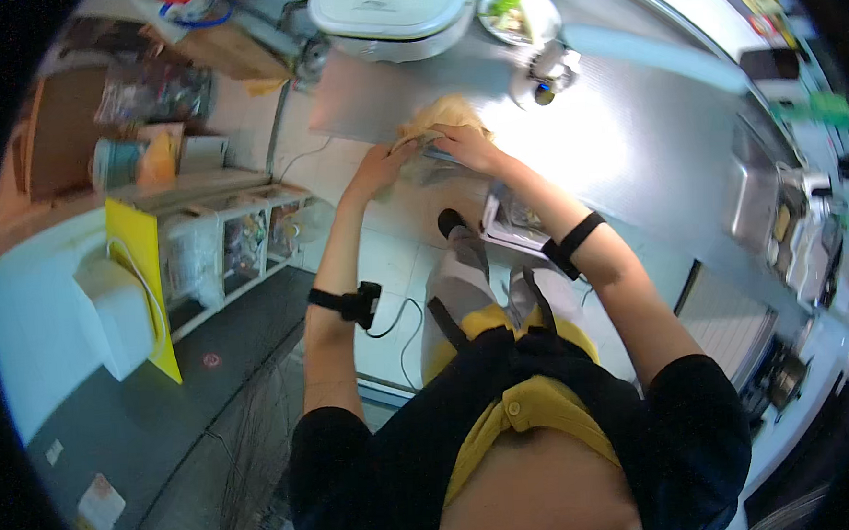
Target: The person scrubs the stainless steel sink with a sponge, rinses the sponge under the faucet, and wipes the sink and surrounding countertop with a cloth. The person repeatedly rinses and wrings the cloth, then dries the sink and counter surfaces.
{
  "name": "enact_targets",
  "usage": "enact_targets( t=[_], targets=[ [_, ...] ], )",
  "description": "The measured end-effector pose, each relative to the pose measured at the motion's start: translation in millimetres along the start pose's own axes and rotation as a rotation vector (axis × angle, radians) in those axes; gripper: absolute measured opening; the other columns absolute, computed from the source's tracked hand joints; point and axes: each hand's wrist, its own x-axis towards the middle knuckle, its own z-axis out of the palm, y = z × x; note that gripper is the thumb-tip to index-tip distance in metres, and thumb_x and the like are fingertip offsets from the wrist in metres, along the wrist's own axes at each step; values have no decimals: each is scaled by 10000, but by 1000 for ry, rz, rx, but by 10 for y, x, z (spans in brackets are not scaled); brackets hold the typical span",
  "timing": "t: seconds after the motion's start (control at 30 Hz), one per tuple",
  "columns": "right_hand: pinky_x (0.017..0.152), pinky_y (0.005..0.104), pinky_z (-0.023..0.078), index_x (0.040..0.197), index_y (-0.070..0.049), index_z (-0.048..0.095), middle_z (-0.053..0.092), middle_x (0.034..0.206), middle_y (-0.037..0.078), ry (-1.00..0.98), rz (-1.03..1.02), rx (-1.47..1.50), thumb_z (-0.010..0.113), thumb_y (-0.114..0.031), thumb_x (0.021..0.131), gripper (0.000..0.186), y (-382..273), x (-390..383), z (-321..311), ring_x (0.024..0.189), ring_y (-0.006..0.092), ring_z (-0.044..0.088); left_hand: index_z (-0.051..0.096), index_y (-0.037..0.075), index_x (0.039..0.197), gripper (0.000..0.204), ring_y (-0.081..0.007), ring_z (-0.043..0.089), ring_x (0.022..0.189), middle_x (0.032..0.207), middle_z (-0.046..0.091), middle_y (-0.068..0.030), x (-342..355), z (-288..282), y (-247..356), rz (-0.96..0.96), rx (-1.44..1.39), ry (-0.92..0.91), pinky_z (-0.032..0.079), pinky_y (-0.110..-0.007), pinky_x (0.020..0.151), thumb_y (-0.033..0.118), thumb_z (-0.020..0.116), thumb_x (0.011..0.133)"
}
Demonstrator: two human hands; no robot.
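Observation:
A pale yellow, soft-looking bundle (450, 113) lies at the near left edge of the metal counter; its kind is too blurred to make out. What looks like thin clear plastic (426, 173) hangs from it below the counter's edge. My left hand (381, 166) is closed at the bundle's left side, fingers bent against it. From the right, my right hand (466, 148) grips the near side, its fingertips close to those of the left. The two hands partly cover the spot where they hold it.
Behind the bundle stand a white lidded appliance (387, 8), a white plate of food (527, 15) and a small metallic object (551, 71). A sink (755, 190) lies at the right. Below the counter sits an open box (510, 217); a shelf rack (246, 241) stands at the left.

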Motion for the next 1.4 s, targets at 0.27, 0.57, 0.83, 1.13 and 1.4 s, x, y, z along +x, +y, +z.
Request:
enact_targets(
  t=[0.27,0.57,0.83,1.13,1.4],
  targets=[
    [1002,365,441,1331,-38,512,613,1198,170,233,146,-9,607,-319,895,528,458,-2426,-649,1122,263,575,638,-27,1145,580,-143,635,928,1086,672,-92,-573,1118,1355,-13,-359,-349,503,-296,815,503,593,913],
    [731,321,503,1016,-31,696,683,818,92,484,185,-29,727,-245,814,295,1564,-4591,-1709,761,142,603,623,7,1167,490,-113,588,881,924,643,-16,-431,2656,2180,109,176,-588,484,-277,808,202,805,756],
    [668,315,509,989,-80,712,714,819,113,831,133,-134,736,-164,803,206,1427,-5851,-2796,711,209,667,561,87,1264,368,-209,586,975,1072,655,-66,523,3800,2727,845,359,76,450,-334,919,55,622,902],
    [878,406,493,994,-80,703,666,975,128,657,217,-547,605,-138,823,206,1861,-4904,-2078,984,295,618,412,105,1440,747,-366,362,1365,1467,404,-203,1137,4794,2593,943,618,233,296,-486,1130,151,760,780],
    [1000,480,404,1086,-61,610,525,1204,144,594,105,-741,659,-59,707,382,2766,-5098,-1906,1193,321,477,513,88,1241,680,-314,477,1174,1242,509,-108,679,5533,2820,995,821,-165,414,-428,982,291,821,670]
  ],
)
